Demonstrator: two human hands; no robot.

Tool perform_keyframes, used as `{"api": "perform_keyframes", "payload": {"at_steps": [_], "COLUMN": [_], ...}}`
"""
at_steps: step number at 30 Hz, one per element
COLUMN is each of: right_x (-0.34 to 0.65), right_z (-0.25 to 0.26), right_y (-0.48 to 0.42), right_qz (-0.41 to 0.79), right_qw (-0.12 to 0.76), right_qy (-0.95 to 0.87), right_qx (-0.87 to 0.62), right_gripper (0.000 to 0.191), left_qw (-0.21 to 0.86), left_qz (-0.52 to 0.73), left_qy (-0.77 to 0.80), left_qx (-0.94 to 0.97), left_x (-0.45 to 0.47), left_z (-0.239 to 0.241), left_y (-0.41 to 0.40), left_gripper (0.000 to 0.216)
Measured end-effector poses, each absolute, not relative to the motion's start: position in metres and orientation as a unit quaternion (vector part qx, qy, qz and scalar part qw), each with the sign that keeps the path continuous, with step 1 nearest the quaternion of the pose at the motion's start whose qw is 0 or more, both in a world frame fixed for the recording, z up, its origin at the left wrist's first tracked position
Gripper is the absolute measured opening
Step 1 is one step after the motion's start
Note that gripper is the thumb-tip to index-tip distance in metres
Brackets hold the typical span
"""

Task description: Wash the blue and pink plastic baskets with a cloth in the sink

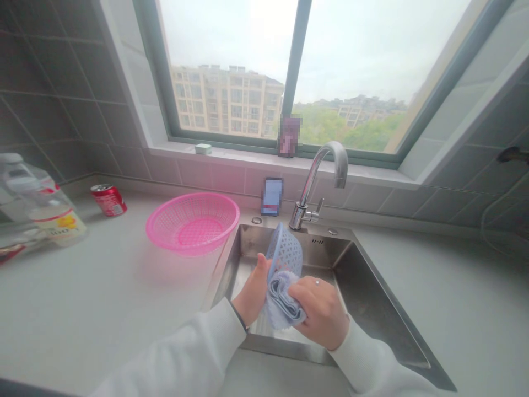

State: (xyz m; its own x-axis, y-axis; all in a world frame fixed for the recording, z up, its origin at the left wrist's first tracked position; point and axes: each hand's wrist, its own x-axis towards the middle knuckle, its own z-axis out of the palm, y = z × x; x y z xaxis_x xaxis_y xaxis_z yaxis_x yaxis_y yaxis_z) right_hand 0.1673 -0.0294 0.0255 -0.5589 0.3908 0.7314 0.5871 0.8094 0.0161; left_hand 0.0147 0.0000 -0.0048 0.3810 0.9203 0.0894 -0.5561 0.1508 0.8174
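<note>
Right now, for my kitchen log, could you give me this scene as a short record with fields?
Left hand: holds blue basket tilted over the sink
Right hand: presses cloth against the basket
Sink: stainless steel, below both hands
Faucet: chrome, behind the sink
Counter: pale, bears pink basket and red can

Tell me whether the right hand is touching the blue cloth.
Touching. The head view shows the right hand pressed directly against the folded blue cloth, its fingers lying over the cloth.
</note>
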Motion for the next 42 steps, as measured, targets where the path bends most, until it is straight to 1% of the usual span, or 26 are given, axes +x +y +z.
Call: {"api": "perform_keyframes", "payload": {"at_steps": [4,6,8,11,15,18,21,23,26,30,32,34,35,37,40,42], "right_x": [0.166,0.17,0.18,0.204,0.244,0.266,0.274,0.272,0.258,0.228,0.208,0.188,0.18,0.173,0.188,0.209], "right_z": [0.021,0.022,0.025,0.032,0.036,0.035,0.035,0.036,0.04,0.041,0.038,0.035,0.033,0.032,0.035,0.038], "right_y": [-0.03,-0.028,-0.023,-0.01,0.014,0.031,0.039,0.037,0.027,0.003,-0.011,-0.024,-0.028,-0.03,-0.014,0.002], "right_qz": [-0.155,-0.167,-0.168,-0.142,-0.046,0.017,0.046,0.057,0.045,0.003,0.007,0.003,-0.011,-0.059,-0.107,-0.082], "right_qw": [0.326,0.326,0.352,0.408,0.465,0.483,0.481,0.485,0.489,0.469,0.45,0.414,0.395,0.372,0.394,0.42], "right_qy": [-0.896,-0.893,-0.876,-0.822,-0.686,-0.588,-0.534,-0.535,-0.599,-0.706,-0.763,-0.824,-0.848,-0.872,-0.843,-0.789], "right_qx": [-0.258,-0.261,-0.284,-0.372,-0.559,-0.649,-0.693,-0.689,-0.633,-0.531,-0.464,-0.387,-0.354,-0.313,-0.351,-0.44], "right_gripper": [0.021,0.024,0.024,0.025,0.033,0.038,0.038,0.038,0.034,0.02,0.012,0.008,0.008,0.013,0.021,0.024], "left_qw": [0.747,0.741,0.715,0.647,0.59,0.57,0.568,0.577,0.597,0.599,0.584,0.565,0.557,0.546,0.533,0.534], "left_qz": [0.485,0.466,0.441,0.395,0.322,0.296,0.284,0.286,0.31,0.357,0.39,0.43,0.445,0.452,0.409,0.363], "left_qy": [0.231,0.249,0.277,0.31,0.298,0.265,0.254,0.253,0.255,0.285,0.295,0.305,0.304,0.299,0.295,0.291], "left_qx": [0.391,0.415,0.467,0.573,0.678,0.719,0.73,0.722,0.695,0.658,0.647,0.635,0.632,0.639,0.68,0.706], "left_x": [0.015,0.014,0.013,0.008,0.0,-0.005,-0.008,-0.008,-0.004,0.003,0.005,0.005,0.004,0.001,-0.002,-0.002], "left_z": [-0.009,-0.014,-0.019,-0.019,-0.003,0.01,0.013,0.011,0.004,-0.007,-0.011,-0.013,-0.013,-0.011,-0.004,0.001], "left_y": [0.005,0.006,0.006,0.001,-0.009,-0.013,-0.014,-0.013,-0.012,-0.008,-0.004,0.0,0.002,0.004,0.002,-0.001], "left_gripper": [0.094,0.094,0.094,0.091,0.087,0.084,0.083,0.083,0.085,0.087,0.088,0.091,0.092,0.093,0.093,0.09]}}
